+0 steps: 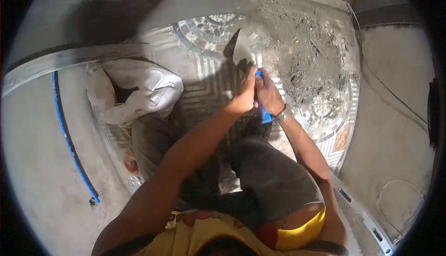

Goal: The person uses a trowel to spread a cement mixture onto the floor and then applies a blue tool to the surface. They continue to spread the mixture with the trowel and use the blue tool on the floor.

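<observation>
- While I crouch over the tiled floor [204,95], my left hand [244,97] and right hand [270,93] are side by side on one trowel [239,49].
- All my fingers [253,87] are clenched around its blue handle [265,115], with the left fist in front of the right. Only the two ends of the handle show.
- The trowel's blade points up and away from me. Its tip is over the patterned tiles, just left of the heap of grey mortar [311,56], and I cannot tell whether the edge touches the floor.
- By my reckoning I am between strokes of working the mortar, blade raised or resting at the heap's near edge.
- A next stroke would call for a firm two-handed push or drag, with the blade kept flat enough not to dig in.
- To my left a slumped white sack [139,91] lies close, so a sweep that way has little room.
- Beyond the sack run a long metal bar [69,60] and a blue hose [69,139], well clear of my hands.
- To my right the mortar spreads almost to the edge of the tiles, where bare concrete and a thin cable [390,93] begin.
- My knee [274,177] sits right under my wrists, so pulling back is cramped. Forward and to the right is the freest way.
</observation>
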### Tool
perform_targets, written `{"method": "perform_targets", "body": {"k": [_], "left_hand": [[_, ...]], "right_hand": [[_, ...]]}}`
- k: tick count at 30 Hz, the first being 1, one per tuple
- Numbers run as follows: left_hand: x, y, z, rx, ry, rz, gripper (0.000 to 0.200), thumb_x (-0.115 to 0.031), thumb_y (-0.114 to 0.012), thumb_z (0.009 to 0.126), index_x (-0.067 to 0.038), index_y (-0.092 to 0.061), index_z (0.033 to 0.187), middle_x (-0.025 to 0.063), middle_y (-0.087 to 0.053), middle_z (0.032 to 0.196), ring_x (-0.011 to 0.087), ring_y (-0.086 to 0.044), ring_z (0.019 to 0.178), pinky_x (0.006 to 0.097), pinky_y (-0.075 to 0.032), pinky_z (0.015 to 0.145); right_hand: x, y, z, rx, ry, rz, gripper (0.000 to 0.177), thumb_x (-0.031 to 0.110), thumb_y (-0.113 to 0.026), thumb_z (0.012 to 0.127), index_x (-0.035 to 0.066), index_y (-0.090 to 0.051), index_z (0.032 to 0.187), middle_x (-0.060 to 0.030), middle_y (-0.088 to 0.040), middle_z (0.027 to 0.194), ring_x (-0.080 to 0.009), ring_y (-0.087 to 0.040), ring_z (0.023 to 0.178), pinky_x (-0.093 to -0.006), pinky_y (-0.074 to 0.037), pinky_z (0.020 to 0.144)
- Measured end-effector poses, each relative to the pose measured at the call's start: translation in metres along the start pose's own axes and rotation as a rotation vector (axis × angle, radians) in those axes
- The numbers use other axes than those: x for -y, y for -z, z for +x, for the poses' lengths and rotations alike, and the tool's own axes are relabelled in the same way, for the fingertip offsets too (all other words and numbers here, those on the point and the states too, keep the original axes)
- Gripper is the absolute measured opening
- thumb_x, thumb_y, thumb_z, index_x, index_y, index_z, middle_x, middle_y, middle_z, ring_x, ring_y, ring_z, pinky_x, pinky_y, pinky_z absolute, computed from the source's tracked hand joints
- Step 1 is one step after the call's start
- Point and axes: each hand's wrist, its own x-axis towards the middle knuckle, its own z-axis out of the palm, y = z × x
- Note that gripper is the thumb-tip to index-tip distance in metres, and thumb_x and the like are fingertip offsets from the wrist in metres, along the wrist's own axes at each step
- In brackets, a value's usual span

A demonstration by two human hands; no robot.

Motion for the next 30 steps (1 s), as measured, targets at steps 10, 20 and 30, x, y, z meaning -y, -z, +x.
{"method": "perform_targets", "body": {"k": [10, 20, 30], "left_hand": [[0.012, 0.026, -0.005, 0.357, -0.614, 0.808, 0.088, -0.001, -0.072, 0.058, -0.001, -0.025, 0.132, 0.0118, -0.053, 0.095, 0.0222, -0.053, 0.085, 0.0324, -0.046, 0.072], [0.024, 0.026, -0.035, 0.13, 0.168, -0.406, 0.043, -0.045, -0.038, 0.091, -0.006, -0.051, 0.105, 0.0086, -0.055, 0.098, 0.0177, -0.053, 0.089, 0.0308, -0.043, 0.079], [0.006, 0.026, -0.053, 0.089, -0.115, 0.202, 0.037, -0.032, -0.039, 0.092, -0.003, -0.048, 0.113, 0.0112, -0.053, 0.106, 0.0186, -0.05, 0.096, 0.0326, -0.041, 0.082]], "right_hand": [[-0.006, -0.005, -0.018, -0.015, -0.08, -0.164, 0.04, 0.021, -0.04, 0.09, -0.005, -0.034, 0.12, -0.0233, -0.06, 0.081, -0.0267, -0.062, 0.072, -0.0351, -0.049, 0.052], [0.0, -0.029, -0.029, 0.002, -0.009, -0.312, 0.05, 0.026, -0.044, 0.087, -0.001, -0.036, 0.128, -0.0308, -0.051, 0.112, -0.0412, -0.059, 0.087, -0.0428, -0.048, 0.075], [-0.02, -0.043, -0.029, -0.134, 0.207, -0.306, 0.038, 0.018, -0.043, 0.087, -0.002, -0.04, 0.12, -0.0228, -0.058, 0.075, -0.0272, -0.053, 0.058, -0.0344, -0.042, 0.048]]}}
